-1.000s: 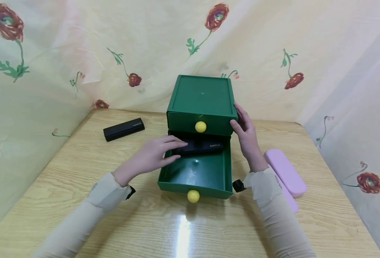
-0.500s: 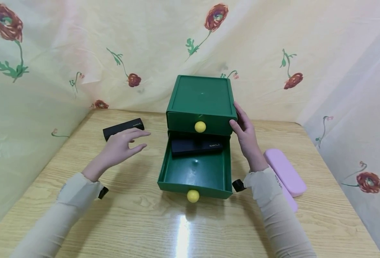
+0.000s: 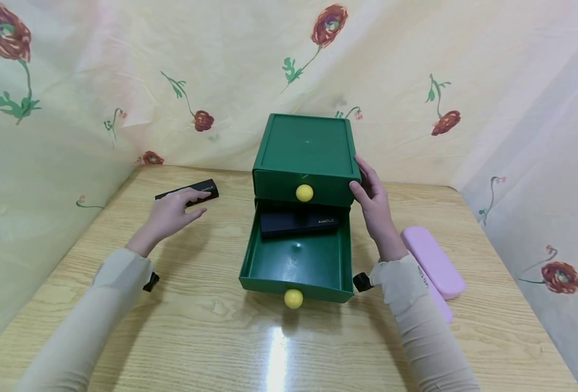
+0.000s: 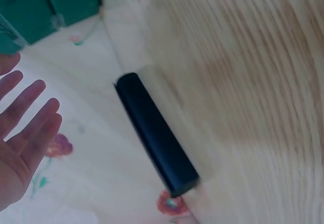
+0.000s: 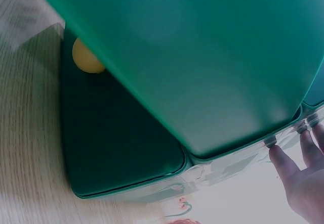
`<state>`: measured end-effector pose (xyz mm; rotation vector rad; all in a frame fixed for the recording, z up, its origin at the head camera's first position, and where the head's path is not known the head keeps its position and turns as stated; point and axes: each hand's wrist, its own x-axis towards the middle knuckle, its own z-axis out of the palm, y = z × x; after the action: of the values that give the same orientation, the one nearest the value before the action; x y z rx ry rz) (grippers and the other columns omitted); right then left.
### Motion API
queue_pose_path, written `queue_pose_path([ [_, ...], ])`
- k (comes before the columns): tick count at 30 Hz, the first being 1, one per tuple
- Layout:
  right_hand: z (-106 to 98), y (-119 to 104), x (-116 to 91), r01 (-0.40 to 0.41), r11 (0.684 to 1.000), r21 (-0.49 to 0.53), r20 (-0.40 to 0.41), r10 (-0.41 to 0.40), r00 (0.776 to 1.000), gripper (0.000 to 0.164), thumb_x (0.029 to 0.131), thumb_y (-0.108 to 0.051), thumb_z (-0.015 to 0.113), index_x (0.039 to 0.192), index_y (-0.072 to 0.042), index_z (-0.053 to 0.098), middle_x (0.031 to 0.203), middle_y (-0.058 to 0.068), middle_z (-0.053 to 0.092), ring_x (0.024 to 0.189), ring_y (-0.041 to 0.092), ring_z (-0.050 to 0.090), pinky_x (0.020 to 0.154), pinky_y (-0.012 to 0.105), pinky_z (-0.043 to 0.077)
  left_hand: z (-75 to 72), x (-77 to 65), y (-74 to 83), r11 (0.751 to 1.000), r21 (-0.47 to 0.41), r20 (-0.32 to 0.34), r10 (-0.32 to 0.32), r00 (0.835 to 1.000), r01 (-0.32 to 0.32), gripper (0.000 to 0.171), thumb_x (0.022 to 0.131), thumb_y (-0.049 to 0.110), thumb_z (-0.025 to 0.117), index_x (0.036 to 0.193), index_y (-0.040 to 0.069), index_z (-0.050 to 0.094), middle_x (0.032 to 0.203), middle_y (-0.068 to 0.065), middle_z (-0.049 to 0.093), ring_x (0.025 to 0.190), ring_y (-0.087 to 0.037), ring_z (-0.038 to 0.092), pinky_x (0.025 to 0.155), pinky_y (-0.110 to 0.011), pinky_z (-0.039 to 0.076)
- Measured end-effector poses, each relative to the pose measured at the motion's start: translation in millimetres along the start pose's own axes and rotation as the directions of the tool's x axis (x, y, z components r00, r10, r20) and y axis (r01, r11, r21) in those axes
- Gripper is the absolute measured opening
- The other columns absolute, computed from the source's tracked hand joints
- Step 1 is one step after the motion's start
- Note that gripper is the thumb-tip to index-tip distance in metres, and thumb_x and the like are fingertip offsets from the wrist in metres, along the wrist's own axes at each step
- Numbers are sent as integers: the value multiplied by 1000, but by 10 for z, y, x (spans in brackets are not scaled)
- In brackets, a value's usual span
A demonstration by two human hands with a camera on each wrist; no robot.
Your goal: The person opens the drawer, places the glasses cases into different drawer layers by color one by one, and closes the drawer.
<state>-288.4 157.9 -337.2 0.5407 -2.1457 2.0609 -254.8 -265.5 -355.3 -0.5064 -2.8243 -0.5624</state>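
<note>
My left hand [image 3: 169, 216] is held over the near side of a black oblong case [image 3: 210, 188] marked with small lettering, partly hiding it. In the left wrist view, the fingers [image 4: 31, 128] are spread and apart from the case [image 4: 157, 133]. My right hand [image 3: 378, 212] rests against the right side of a green two-drawer box [image 3: 308, 144], thumb by its front corner. In the right wrist view, straight fingertips [image 5: 276, 153] touch its side. The lower drawer [image 3: 296, 262] is pulled out. Inside, towards the back, lies a second black case [image 3: 296, 224].
Two lilac oblong cases [image 3: 436, 261] lie on the wooden table [image 3: 210, 337] beside the right forearm. The upper drawer, with its yellow knob [image 3: 304, 193], is closed. A flowered cloth [image 3: 249, 65] hangs behind and at both sides.
My left hand has left the case inside the lower drawer and moved left to the case on the table. The right hand has stayed at the box's side.
</note>
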Motion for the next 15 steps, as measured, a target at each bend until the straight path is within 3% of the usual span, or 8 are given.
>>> queue_pose_path([
  [3, -1, 5, 1, 0, 1000, 7, 1, 0, 1000, 53, 101, -22, 49, 151, -29, 33, 160, 1, 28, 146, 24, 30, 118, 56, 25, 17, 47, -87, 999, 6, 31, -37, 999, 37, 38, 94, 22, 64, 130, 10, 62, 130, -21, 61, 99, -37, 67, 52, -33, 43],
  [6, -1, 10, 2, 1, 1000, 10, 1, -1, 1000, 53, 101, -22, 49, 151, -28, 34, 160, 1, 28, 146, 24, 29, 118, 56, 25, 28, 98, -164, 997, 12, 73, -79, 994, 79, 41, 95, 23, 62, 134, 11, 58, 135, -23, 56, 111, -43, 61, 70, -50, 54],
  [9, -1, 12, 2, 2, 1000, 9, 0, -2, 1000, 53, 101, -22, 49, 151, -28, 34, 160, 2, 28, 146, 24, 29, 118, 56, 25, 41, 142, -235, 994, 29, 104, -111, 988, 108, 43, 95, 23, 61, 137, 12, 56, 137, -24, 54, 119, -46, 55, 86, -64, 49],
  [15, -3, 9, -3, 3, 1000, -1, 0, -3, 1000, 53, 101, -21, 49, 151, -29, 34, 160, 2, 29, 145, 24, 30, 118, 56, 26, 81, 236, -329, 988, 61, 150, -150, 977, 143, 46, 95, 22, 62, 138, 11, 54, 137, -24, 54, 120, -46, 54, 90, -64, 47],
])
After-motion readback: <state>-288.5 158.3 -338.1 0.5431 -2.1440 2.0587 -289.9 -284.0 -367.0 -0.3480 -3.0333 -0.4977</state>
